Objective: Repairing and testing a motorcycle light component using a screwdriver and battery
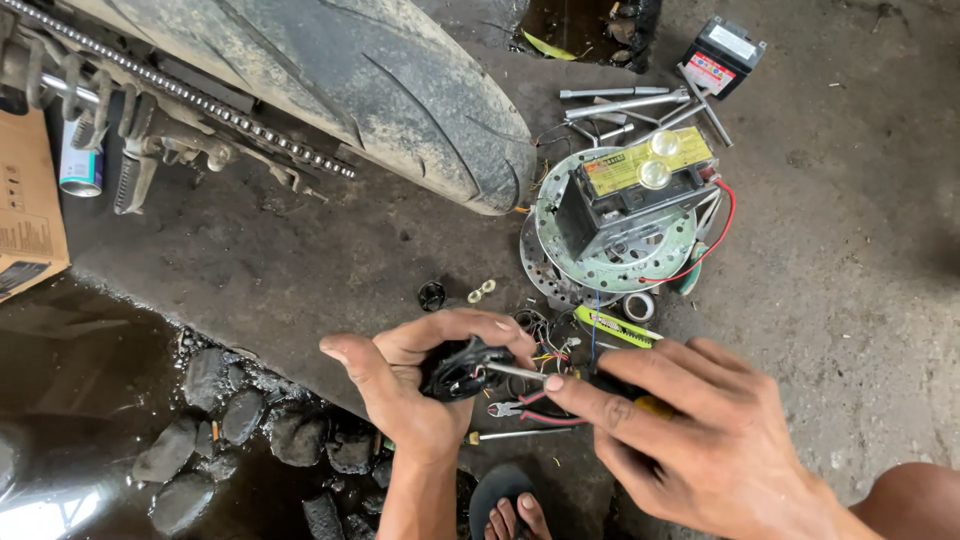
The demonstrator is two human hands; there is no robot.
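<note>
A small black electrical part (462,368) with coloured wires trailing from it is gripped in the left hand (415,385), whose fingers (470,325) are curled closed over its top while the thumb is stretched out to the left. A screwdriver (560,380) with a thin metal shaft and a dark and yellow handle is held in the right hand (690,430); the fingers of that hand are wrapped shut around the handle, the forefinger is laid along it, and the tip of the shaft is set against the black part. Both hands are held low over the concrete floor (850,300), just above a tangle of loose wires (550,350). Directly below them a pair of red-handled pliers (515,408) and a second screwdriver (510,435) are seen lying on the floor, and a sandalled foot (510,515) is seen at the bottom edge. Just beyond the hands a yellow-green tool (615,327) and a roll of tape (638,305) are laid near a metal brake disc (600,275). A black battery (635,195) with a yellow top is set on that disc, with a red wire looped from its side. Further off, several metal rods (625,105) and a smaller black battery (722,55) are lying apart. A dusty motorcycle tyre (400,90) and a drive chain (190,95) are seen at the upper left, a cardboard box (25,200) at the left edge, and wet stones (230,425) beside dark water at the lower left.
</note>
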